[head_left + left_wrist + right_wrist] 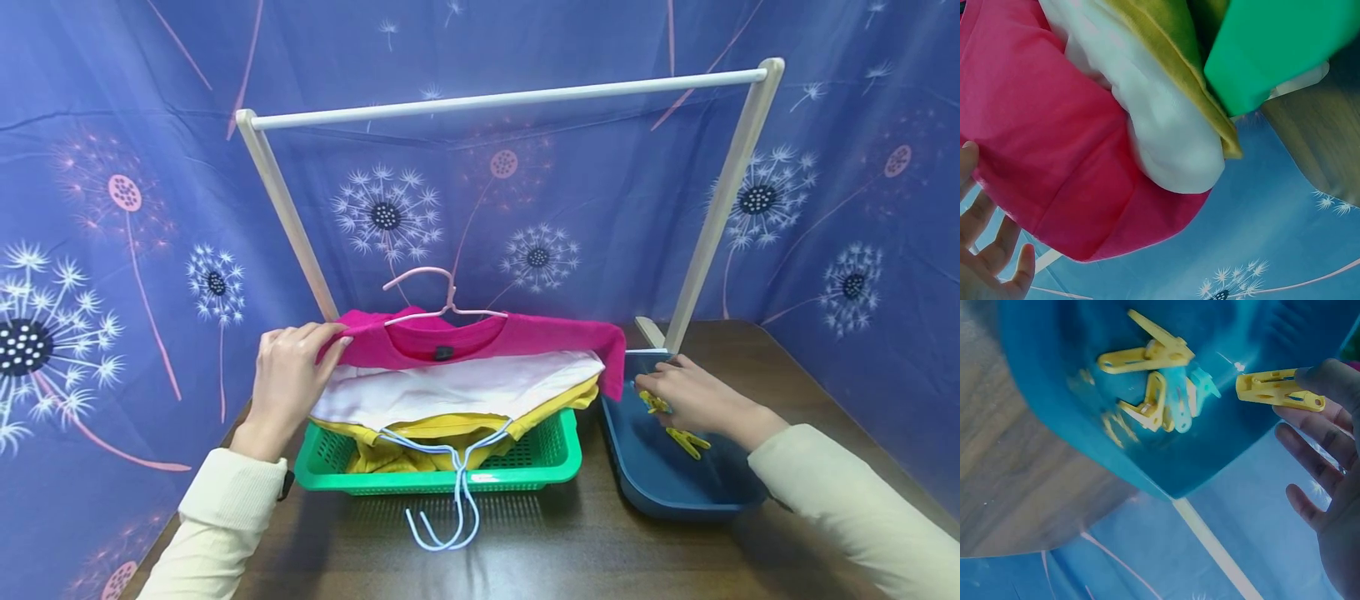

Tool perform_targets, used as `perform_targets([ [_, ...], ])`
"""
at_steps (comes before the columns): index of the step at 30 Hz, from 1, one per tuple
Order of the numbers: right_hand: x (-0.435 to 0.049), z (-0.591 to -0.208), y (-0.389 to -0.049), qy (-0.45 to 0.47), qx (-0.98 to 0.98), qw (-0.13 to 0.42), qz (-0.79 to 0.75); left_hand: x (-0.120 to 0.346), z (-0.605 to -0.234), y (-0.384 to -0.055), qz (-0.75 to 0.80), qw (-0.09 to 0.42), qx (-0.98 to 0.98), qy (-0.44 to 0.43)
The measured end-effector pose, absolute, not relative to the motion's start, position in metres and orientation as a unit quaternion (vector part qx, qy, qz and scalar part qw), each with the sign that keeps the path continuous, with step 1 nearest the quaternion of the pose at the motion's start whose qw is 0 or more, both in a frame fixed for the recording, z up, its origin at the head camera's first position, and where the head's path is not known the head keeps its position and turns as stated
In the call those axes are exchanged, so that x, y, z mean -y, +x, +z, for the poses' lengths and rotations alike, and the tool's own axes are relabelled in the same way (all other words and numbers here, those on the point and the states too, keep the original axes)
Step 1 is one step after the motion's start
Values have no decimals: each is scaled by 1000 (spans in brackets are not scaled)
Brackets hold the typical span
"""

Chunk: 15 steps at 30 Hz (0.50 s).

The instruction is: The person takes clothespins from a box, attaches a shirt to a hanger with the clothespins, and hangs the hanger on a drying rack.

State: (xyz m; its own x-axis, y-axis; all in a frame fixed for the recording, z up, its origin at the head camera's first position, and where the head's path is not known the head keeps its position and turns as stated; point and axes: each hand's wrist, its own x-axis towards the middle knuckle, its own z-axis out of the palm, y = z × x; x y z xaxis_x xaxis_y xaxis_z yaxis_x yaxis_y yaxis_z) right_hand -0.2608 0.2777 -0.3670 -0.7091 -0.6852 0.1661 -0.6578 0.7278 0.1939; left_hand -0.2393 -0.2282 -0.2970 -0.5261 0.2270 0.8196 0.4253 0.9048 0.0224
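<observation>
A pink shirt (pixel 566 340) on a pink hanger (pixel 451 293) lies on top of a white garment (pixel 450 385) and a yellow one (pixel 558 404), all over a green basket (pixel 517 477). My left hand (pixel 287 379) pinches the pink shirt at its left shoulder, thumb in front. Over the blue bin (pixel 637 498) at the right, my right hand (pixel 697 400) holds a yellow clothespin (pixel 1279 390) between thumb and fingers. Inside the bin lie more clothespins, including a yellow one (pixel 1147 357) and a light blue one (pixel 1177 400).
Light blue hangers (pixel 459 492) stick out over the basket's front edge, hooks toward me. Behind the basket stands a rack with a white bar (pixel 510 102) and wooden posts (pixel 716 208). A blue dandelion-print curtain (pixel 465 225) surrounds the brown table (pixel 540 550).
</observation>
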Motion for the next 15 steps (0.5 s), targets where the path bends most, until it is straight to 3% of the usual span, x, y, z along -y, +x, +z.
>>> perform_targets([
  [15, -276, -329, -261, 319, 929, 185, -29, 227, -298, -241, -112, 426, 883, -161],
])
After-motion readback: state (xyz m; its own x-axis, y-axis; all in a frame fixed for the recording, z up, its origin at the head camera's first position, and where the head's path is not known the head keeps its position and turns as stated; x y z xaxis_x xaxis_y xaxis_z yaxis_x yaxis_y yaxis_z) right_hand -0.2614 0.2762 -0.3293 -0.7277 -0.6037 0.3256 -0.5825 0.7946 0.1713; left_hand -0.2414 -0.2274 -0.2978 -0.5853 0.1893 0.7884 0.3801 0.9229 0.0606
